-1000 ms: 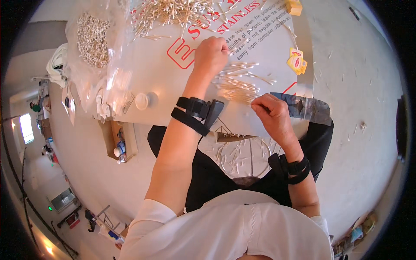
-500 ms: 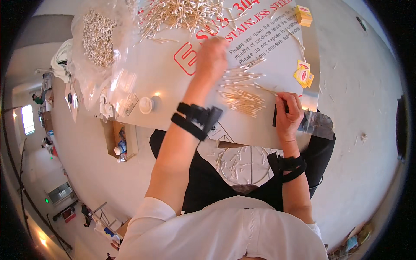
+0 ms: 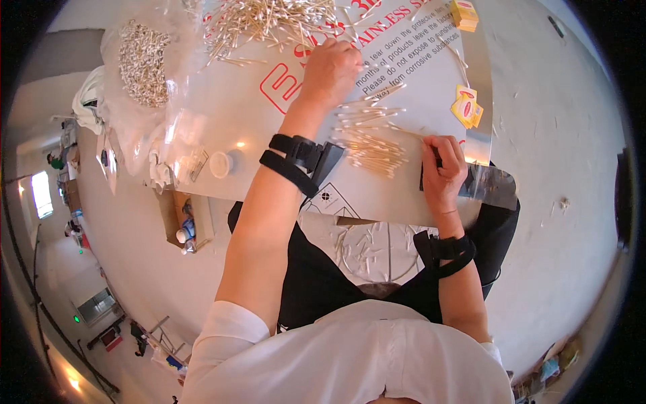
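Cotton swabs (image 3: 367, 145) lie gathered near; the left hand (image 3: 331, 71) has reached farther, fingers curled; the right hand (image 3: 442, 172) pinches a clear bag (image 3: 488, 185).

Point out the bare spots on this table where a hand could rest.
Bare sheet lies between the small white round lid and the left hand. The near edge below the loose pale cotton swabs is free too. Crowded: the big swab heap at the far edge and around the right hand.

glossy clear plastic bag (image 3: 481, 185), pale wooden cotton swabs (image 3: 370, 145), shiny film-covered table (image 3: 222, 114)
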The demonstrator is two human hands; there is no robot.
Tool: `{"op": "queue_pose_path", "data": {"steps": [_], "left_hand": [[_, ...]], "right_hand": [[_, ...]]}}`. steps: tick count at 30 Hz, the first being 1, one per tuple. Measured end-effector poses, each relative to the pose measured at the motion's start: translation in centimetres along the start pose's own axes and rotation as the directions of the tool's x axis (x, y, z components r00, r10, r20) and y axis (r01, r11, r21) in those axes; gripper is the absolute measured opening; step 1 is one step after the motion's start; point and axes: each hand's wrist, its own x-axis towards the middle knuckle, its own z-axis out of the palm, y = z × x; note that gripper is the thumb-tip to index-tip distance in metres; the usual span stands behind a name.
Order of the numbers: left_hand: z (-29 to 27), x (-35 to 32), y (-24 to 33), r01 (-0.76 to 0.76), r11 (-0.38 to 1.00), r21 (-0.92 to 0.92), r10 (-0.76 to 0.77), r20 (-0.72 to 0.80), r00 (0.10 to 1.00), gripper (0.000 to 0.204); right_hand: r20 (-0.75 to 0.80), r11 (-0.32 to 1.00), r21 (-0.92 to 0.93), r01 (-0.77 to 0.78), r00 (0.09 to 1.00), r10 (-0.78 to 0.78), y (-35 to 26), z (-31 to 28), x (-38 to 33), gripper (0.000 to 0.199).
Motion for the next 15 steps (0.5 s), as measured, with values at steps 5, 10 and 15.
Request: {"op": "queue_pose_path", "data": {"steps": [5, 10, 15], "left_hand": [[-0.4, -0.5, -1.2, -0.012, 0.994, -0.113, -0.023, -0.302, 0.953, 0.012], [-2.3, -2.1, -2.2, 0.435, 0.825, -0.361, -0.433, 0.093, 0.897, 0.022], [-1.9, -3.8, -1.1, 0.260, 0.901, -0.347, -0.240, 0.101, 0.966, 0.020]], "right_hand": [[-0.015, 0.999, 0.029, 0.021, 1.000, -0.021, -0.4, 0.5, 0.2, 0.010], [-0.027, 1.000, 0.009, 0.010, 1.000, -0.010, -0.2, 0.2, 0.1, 0.010], [-0.016, 1.000, 0.002, 0.010, 1.000, -0.009, -0.3, 0.2, 0.2, 0.009]]}}
